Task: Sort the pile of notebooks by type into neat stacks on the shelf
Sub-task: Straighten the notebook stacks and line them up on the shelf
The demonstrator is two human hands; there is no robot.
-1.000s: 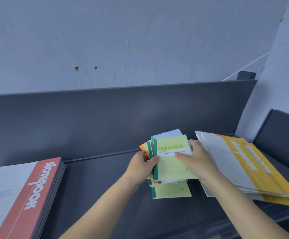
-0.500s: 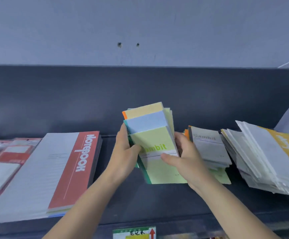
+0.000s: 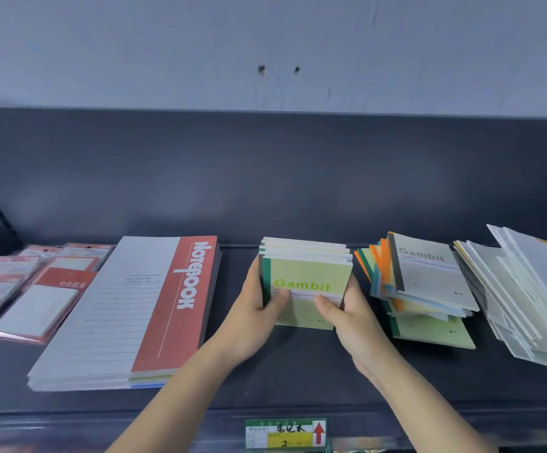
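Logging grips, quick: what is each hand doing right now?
Left hand: grips the left edge of the green Gambit stack.
Right hand: grips the same stack's right edge.

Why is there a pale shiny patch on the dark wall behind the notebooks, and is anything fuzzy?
Head view: soft light glares off the shelf's back panel, making pale patches; head view: the green Gambit notebooks read clearly, but the price label at the bottom and the red packets at the left edge are blurred.
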